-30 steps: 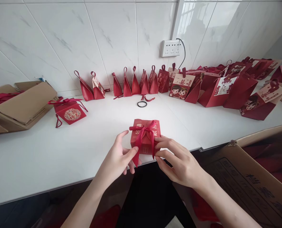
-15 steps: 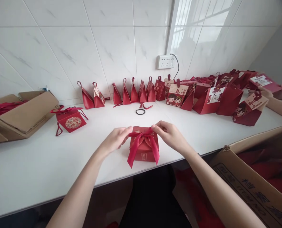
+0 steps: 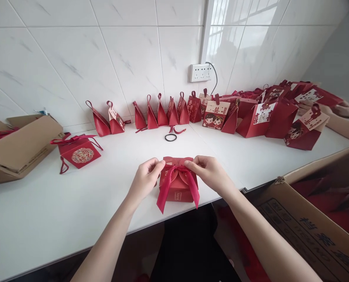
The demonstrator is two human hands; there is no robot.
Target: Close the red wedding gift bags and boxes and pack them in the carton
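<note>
A small red gift box [image 3: 178,196] stands near the front edge of the white table, with a crimson ribbon [image 3: 164,192] tied across its top. Two long ribbon tails hang down over the box's front. My left hand [image 3: 147,175] is closed at the upper left of the box, thumb and fingers pinching the ribbon there. On the other side, my right hand [image 3: 209,170] pinches the ribbon just right of the knot, its thumb on top. The ribbon parts inside both pinches are mostly hidden by the fingers.
Red gift boxes [image 3: 162,113] with loop handles line the wall. Left are a ribboned red box [image 3: 82,154] and a cardboard box [image 3: 24,150]; a black ring [image 3: 170,137] lies behind my work. A large carton [image 3: 297,235] stands front right. Another person's arm [image 3: 343,125] reaches in.
My right hand's fingers have come down, and its thumb now lies closer to the knot. My left thumb has turned over the ribbon's left side. The view has shifted slightly.
</note>
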